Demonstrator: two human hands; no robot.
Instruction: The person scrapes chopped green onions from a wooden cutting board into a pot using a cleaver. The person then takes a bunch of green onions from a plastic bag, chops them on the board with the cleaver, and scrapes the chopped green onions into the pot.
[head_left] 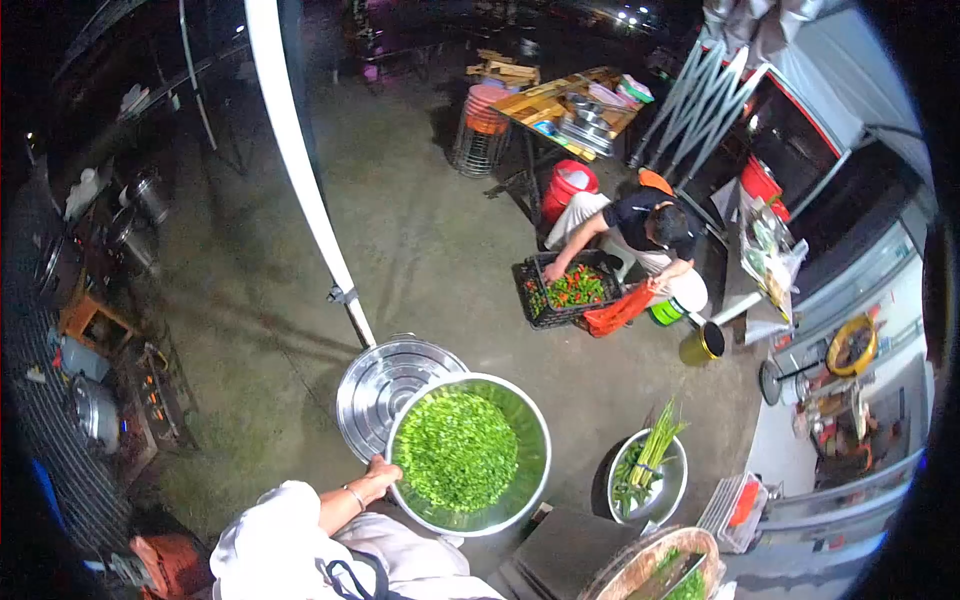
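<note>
Bright green chopped greens [458, 449], red-and-green peppers [577, 287], black crate [545, 312], seemingly yellow-rimmed bucket [704, 344]

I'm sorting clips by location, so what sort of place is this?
Probably an outdoor food-prep area at night: a bowl of chopped greens, a crate of red and green peppers, and a folding canopy frame over concrete.

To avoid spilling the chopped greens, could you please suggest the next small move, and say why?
Probably steady the big bowl from its right side too: the left hand holds its left rim, chopped greens fill much of it, and no right hand shows.
</note>
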